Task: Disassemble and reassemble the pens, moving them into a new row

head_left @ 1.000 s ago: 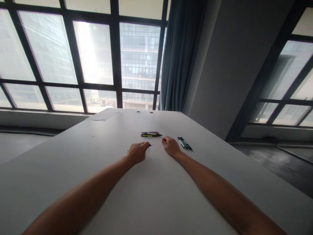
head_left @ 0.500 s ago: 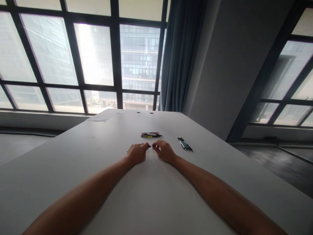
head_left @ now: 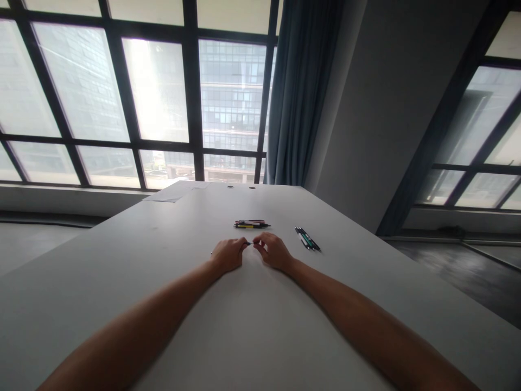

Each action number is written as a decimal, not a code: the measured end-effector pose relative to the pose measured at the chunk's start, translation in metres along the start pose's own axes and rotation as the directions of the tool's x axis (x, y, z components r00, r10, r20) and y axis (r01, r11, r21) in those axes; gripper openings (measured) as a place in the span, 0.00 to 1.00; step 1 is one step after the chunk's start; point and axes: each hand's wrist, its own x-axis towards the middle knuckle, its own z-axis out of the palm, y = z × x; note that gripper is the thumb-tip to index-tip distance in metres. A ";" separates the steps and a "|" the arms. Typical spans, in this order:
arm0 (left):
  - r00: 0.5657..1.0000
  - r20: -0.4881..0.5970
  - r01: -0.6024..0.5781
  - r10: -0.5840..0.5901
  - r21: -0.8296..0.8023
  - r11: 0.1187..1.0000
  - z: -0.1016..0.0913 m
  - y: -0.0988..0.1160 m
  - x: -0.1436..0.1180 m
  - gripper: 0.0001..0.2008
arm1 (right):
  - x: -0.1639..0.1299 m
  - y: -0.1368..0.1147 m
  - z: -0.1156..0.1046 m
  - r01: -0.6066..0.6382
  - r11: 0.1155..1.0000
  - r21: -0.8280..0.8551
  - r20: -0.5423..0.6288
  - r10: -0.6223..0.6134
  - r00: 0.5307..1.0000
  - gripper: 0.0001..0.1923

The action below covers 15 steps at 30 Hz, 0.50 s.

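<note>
1. Since the frame one second earlier, your right hand (head_left: 273,251) has moved left, up to the front end of the pen (head_left: 248,244); your left hand (head_left: 228,255) and both bunches have stayed in place.
2. Left hand: closed around the pen's barrel, hiding most of it. A short front length shows past your thumb and forefinger, and the rear end pokes out on the other side.
3. Right hand: thumb and fingers bunched at the pen's tip. Whether they grip it or any small part there, you cannot be told from this view.
4. Governing relation: the pen's long axis runs crosswise between your hands, front end toward the right fingertips. The left hand is the nearer, being around it.
5. Just beyond your hands, a bunch of pens (head_left: 250,224) lies crosswise, one marked yellow.
6. To the right of your right hand, a second bunch (head_left: 308,239), with green showing, lies aslant.
7. At the far left of the worktop (head_left: 260,331): paper sheets (head_left: 165,195).
</note>
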 end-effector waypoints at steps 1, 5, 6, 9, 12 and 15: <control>1.000 0.001 -0.002 0.002 -0.005 1.000 0.000 0.000 0.000 0.14 | 0.000 0.000 0.000 0.009 1.000 0.000 0.003 -0.009 1.000 0.04; 1.000 -0.007 -0.025 0.025 -0.012 1.000 0.001 0.000 -0.001 0.14 | 0.000 -0.001 0.000 0.036 0.999 0.005 0.013 -0.036 0.999 0.03; 0.999 -0.008 -0.031 0.031 -0.013 0.999 0.002 -0.001 0.000 0.14 | 0.000 -0.001 0.000 0.042 0.999 0.008 0.015 -0.042 0.999 0.03; 0.999 -0.008 -0.046 0.046 -0.023 0.999 0.003 -0.002 0.000 0.14 | 0.000 -0.002 -0.001 0.055 0.998 0.020 0.014 -0.056 0.998 0.03; 0.998 -0.011 -0.060 0.060 -0.032 0.998 0.003 -0.003 0.000 0.14 | 0.000 -0.003 -0.002 0.065 0.997 0.033 0.010 -0.065 0.998 0.03; 0.997 -0.020 -0.074 0.073 -0.035 0.997 0.004 -0.003 0.000 0.14 | 0.001 -0.003 -0.001 0.062 0.997 0.041 0.004 -0.063 0.998 0.03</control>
